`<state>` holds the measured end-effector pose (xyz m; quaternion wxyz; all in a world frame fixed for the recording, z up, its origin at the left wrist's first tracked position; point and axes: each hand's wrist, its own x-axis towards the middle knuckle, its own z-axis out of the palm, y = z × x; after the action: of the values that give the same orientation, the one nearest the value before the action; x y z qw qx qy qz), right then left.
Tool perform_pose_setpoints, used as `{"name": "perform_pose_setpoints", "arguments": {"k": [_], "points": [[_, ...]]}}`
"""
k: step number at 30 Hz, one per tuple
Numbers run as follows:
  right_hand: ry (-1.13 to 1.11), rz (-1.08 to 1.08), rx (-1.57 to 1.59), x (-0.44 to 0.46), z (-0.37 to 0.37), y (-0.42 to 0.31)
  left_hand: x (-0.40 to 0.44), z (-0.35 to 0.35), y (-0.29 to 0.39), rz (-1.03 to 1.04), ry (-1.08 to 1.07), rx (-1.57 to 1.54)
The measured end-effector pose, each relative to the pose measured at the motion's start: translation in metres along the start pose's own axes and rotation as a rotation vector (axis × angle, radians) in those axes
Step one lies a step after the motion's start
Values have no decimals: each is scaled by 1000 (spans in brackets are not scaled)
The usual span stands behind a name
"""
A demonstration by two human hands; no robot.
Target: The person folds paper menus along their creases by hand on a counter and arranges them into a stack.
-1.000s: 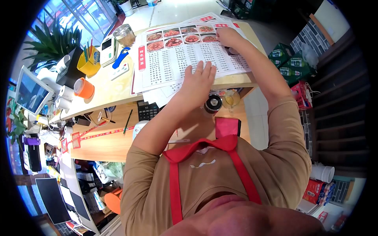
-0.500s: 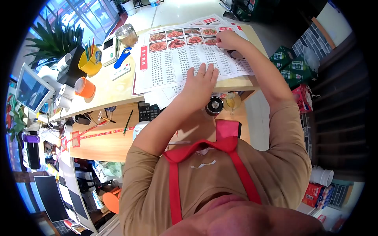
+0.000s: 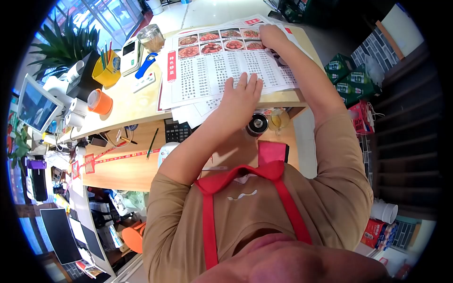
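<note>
Several printed paper menus (image 3: 203, 75) lie in an overlapping stack on the wooden counter, with food pictures along the top and columns of Chinese text below. My left hand (image 3: 240, 96) rests flat on the lower middle of the top sheet, fingers spread. At the upper right edge of that sheet, my right hand (image 3: 273, 37) is closed with its fingers curled over the paper; the fingertips are hidden. A dark patch (image 3: 278, 59) shows beneath my right wrist, its kind unclear. Just below the counter edge, near my left wrist, stands a black-topped cylindrical container (image 3: 257, 124).
Left on the counter are a card terminal (image 3: 130, 56), a clear jar (image 3: 151, 38), a blue-handled tool (image 3: 146, 66), a yellow pencil holder (image 3: 107, 70) and an orange cup (image 3: 100, 102). On the lower desk lie a calculator (image 3: 177, 132) and a glass cup (image 3: 279, 120).
My right hand has moved slightly up along the menu's right side, and the sheet's edge there has shifted. My left hand stays flat in nearly the same place.
</note>
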<state>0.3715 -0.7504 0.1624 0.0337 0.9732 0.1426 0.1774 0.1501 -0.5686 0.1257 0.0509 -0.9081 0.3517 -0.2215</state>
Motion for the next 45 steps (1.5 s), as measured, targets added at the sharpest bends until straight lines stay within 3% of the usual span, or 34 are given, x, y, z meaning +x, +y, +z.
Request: {"name": "perform_pose_setpoints", "arguments": {"k": [1, 2, 6, 9, 10, 13, 16, 20, 22, 23, 26, 30, 33, 36, 40, 45], "points": [[-5, 26, -24, 4, -3, -1, 0, 2, 1, 2, 6, -13], [-147, 34, -32, 8, -9, -3, -1, 4, 1, 4, 12, -21], [-251, -242, 4, 9, -25, -3, 0, 2, -2, 7, -3, -30], [-109, -106, -39, 12, -4, -1, -1, 0, -1, 7, -3, -15], [-194, -25, 8, 9, -18, -6, 0, 0, 0, 7, -4, -17], [-174, -8, -15, 21, -14, -3, -1, 0, -1, 6, -8, -17], [-400, -300, -41, 13, -42, -10, -1, 0, -4, 3, -16, -18], [-212, -67, -41, 9, -33, -12, 0, 0, -2, 4, -6, -31], [-190, -57, -60, 17, -21, -6, -1, 1, -1, 9, 11, -24], [-175, -57, -70, 22, -17, -3, -1, 2, -2, 10, 16, -21], [-353, -367, 12, 15, -39, 1, -1, 0, -4, 13, 2, -27], [-232, -67, -60, 26, -5, 8, -1, 0, -2, 10, 23, -10], [-197, -148, 32, 26, -13, 12, -3, 0, -3, 22, 42, -25], [-395, -336, -4, 16, -39, 1, -1, 1, -3, 13, 16, -44], [-81, -33, -34, 29, 2, 8, 0, 1, -2, 19, 24, -11], [-216, -230, 14, 28, -12, 8, 0, 2, -4, 19, -1, -36]]}}
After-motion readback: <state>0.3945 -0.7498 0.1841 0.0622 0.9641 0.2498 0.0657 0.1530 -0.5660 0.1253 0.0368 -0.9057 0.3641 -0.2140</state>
